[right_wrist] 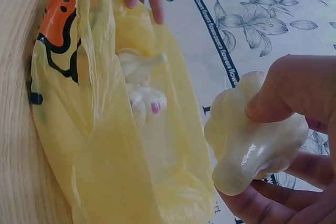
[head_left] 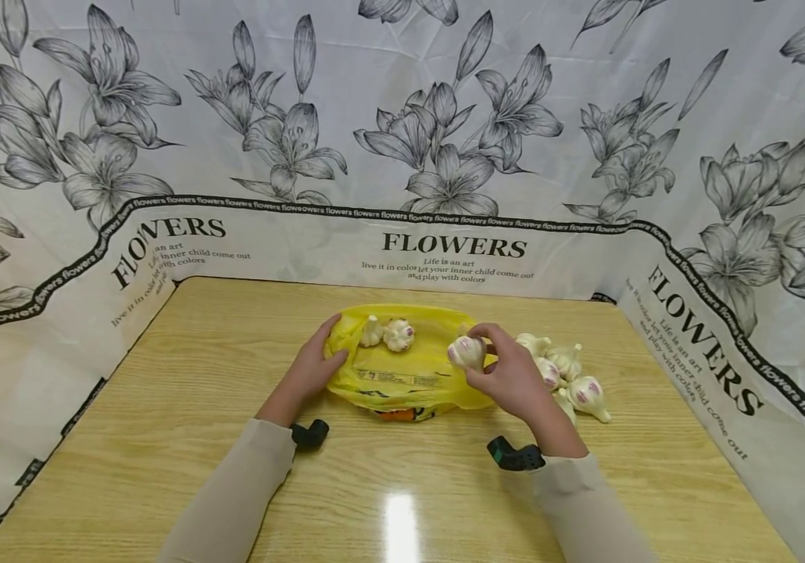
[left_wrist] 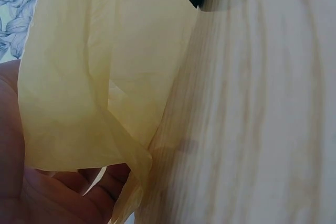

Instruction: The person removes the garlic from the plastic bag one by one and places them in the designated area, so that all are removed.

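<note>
A yellow plastic bag (head_left: 409,361) lies on the table with its mouth spread wide. My left hand (head_left: 309,369) holds the bag's left edge, and in the left wrist view its fingers are partly hidden behind the yellow plastic (left_wrist: 73,103). Between thumb and fingers, my right hand (head_left: 511,375) grips a garlic bulb (right_wrist: 257,135) over the bag's right side. Inside the bag, toward the far left, two garlic bulbs (head_left: 398,335) sit side by side. Just right of my right hand is a pile of several more garlic bulbs (head_left: 588,393).
The wooden table (head_left: 184,407) carries the bag and the garlic. A white floral-print cloth (head_left: 290,242) walls it at the back and both sides. Dark wrist mounts (head_left: 515,453) stick out near both sleeves.
</note>
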Action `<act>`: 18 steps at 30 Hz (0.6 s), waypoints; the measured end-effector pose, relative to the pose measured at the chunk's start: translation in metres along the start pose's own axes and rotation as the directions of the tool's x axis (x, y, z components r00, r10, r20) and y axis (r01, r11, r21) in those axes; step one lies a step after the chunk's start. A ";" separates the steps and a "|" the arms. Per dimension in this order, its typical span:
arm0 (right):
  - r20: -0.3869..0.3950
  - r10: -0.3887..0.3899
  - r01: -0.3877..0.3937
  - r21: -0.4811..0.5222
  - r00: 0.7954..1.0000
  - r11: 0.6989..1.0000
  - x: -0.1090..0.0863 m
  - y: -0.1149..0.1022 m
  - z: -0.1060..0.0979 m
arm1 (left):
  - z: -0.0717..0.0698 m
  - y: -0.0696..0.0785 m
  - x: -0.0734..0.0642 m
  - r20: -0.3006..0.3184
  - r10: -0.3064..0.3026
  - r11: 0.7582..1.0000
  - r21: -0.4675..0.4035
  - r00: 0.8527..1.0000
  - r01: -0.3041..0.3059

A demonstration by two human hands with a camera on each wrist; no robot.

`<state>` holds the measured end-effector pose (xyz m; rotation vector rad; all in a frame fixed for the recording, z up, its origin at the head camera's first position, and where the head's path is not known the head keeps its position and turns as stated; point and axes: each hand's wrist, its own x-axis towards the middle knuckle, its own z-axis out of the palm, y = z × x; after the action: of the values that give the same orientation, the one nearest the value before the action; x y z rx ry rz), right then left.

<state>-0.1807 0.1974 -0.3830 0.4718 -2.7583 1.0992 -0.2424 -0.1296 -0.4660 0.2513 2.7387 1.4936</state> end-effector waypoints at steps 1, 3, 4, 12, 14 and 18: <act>0.002 0.003 -0.003 -0.004 1.000 1.000 -0.001 0.001 -0.002 | 0.000 0.000 0.000 0.000 0.001 1.000 0.002 1.000 -0.001; 0.001 0.013 -0.013 -0.016 1.000 1.000 -0.004 0.003 -0.005 | 0.000 0.000 0.000 -0.001 0.003 1.000 0.008 1.000 -0.003; 0.002 0.022 -0.022 -0.017 1.000 1.000 -0.005 0.004 -0.007 | 0.000 0.000 0.000 0.000 0.005 1.000 0.009 1.000 -0.005; 0.014 0.021 -0.020 -0.055 1.000 0.998 -0.013 0.008 -0.025 | 0.000 -0.001 0.000 0.003 0.007 1.000 0.009 1.000 -0.007; 0.007 -0.007 0.008 -0.086 1.000 0.996 -0.015 0.010 -0.030 | 0.000 -0.001 0.000 0.002 0.006 1.000 0.007 1.000 -0.006; -0.002 -0.032 0.032 -0.128 0.999 0.991 -0.019 0.012 -0.040 | 0.000 0.000 0.000 0.004 0.006 1.000 0.007 1.000 -0.006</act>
<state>-0.1666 0.2375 -0.3658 0.4944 -2.7859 0.9077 -0.2423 -0.1296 -0.4661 0.2626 2.7432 1.4841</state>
